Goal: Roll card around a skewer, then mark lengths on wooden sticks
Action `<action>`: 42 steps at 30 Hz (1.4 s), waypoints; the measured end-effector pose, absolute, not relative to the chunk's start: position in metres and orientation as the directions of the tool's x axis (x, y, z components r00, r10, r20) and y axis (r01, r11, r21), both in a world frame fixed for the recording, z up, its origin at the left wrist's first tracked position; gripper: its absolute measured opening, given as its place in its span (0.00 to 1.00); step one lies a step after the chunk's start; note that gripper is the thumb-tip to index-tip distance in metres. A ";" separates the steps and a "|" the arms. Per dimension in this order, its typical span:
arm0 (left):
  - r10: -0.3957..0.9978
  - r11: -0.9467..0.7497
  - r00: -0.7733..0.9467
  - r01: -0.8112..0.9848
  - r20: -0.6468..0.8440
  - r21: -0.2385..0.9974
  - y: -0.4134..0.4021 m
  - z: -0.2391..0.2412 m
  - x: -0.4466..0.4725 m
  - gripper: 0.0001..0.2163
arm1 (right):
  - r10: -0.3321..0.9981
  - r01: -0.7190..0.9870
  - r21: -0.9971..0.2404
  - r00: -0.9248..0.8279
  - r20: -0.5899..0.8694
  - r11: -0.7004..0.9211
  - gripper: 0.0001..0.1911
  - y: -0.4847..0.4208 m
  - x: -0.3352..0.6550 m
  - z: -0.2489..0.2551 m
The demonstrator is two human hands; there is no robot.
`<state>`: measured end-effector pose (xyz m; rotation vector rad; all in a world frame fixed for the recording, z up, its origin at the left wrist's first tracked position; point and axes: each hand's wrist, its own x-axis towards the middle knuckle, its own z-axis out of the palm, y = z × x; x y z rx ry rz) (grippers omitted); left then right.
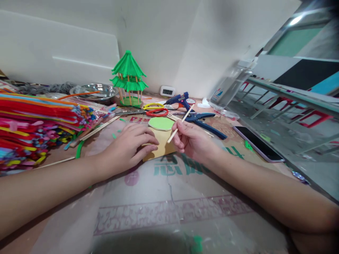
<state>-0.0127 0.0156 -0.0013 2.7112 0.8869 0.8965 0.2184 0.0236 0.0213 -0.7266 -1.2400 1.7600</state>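
Observation:
Pinched in my right hand (pixel 192 139) is a thin wooden stick (pixel 173 135), slanting up to the right. My left hand (pixel 136 143) lies relaxed, fingers apart, at the left edge of a tan card (pixel 162 152), holding nothing visible. Just beyond both hands is a light green disc (pixel 160 123). More pale sticks (pixel 210 134) lie partly hidden behind my right hand. Farther back stands a small two-tiered pavilion (pixel 129 83) with green fuzzy roofs, stick posts and a green base.
Bundled coloured pipe cleaners (pixel 45 120) cover the left side. Behind the disc are red-handled scissors (pixel 157 112), a blue glue gun (pixel 182 100) and blue-handled pliers (pixel 209 125). A timer (pixel 167 91), metal bowl (pixel 97 91), clear plastic container (pixel 230 86) and phone (pixel 258 144) surround the work area.

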 end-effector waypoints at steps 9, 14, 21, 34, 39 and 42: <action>0.511 -0.856 0.596 0.415 0.619 0.307 0.010 0.001 -0.010 0.08 | 0.869 -0.284 -0.951 -0.493 0.036 -0.122 0.17 0.024 0.211 0.011; 0.519 -0.854 0.609 0.401 0.599 0.332 0.009 0.003 -0.008 0.12 | 0.863 -0.221 -0.974 -0.500 0.075 -0.044 0.18 0.020 0.208 0.009; 0.532 -0.846 0.631 0.416 0.565 0.332 0.010 0.007 -0.011 0.15 | 0.878 -0.148 -0.980 -0.440 0.188 0.135 0.19 0.020 0.213 0.018; 0.633 -0.773 0.698 0.546 0.334 0.323 0.026 -0.011 -0.011 0.10 | 0.712 0.431 -0.615 -0.622 0.327 0.660 0.11 0.016 0.212 0.015; 0.644 -0.764 0.700 0.567 0.309 0.308 0.025 -0.009 -0.012 0.11 | 0.653 0.565 -0.331 -0.694 0.304 0.755 0.09 0.024 0.219 0.017; 0.655 -0.754 0.699 0.580 0.288 0.307 0.024 -0.009 -0.012 0.11 | 0.660 0.611 -0.252 -0.676 0.327 0.750 0.10 0.022 0.219 0.019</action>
